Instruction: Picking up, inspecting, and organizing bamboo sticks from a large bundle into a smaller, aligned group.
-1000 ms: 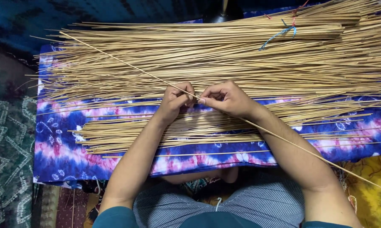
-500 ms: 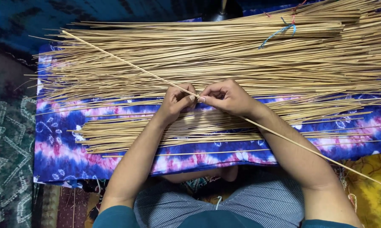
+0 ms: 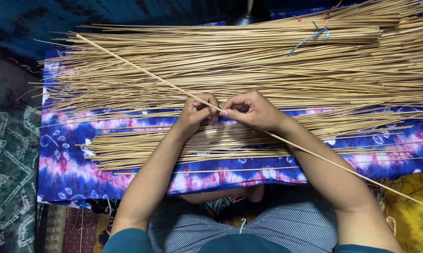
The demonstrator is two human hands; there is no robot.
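Hands (image 3: pixel 223 111) unmoved on stick (image 3: pixel 141 71)

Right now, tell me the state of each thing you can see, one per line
left hand: pinching the long stick
right hand: pinching the same stick beside it
long stick: held slanting over the pile
big stick pile: lying loose on the cloth
smaller stick heap: flat, under the forearms
blue string: lying across some upper sticks
tie-dye cloth: spread flat
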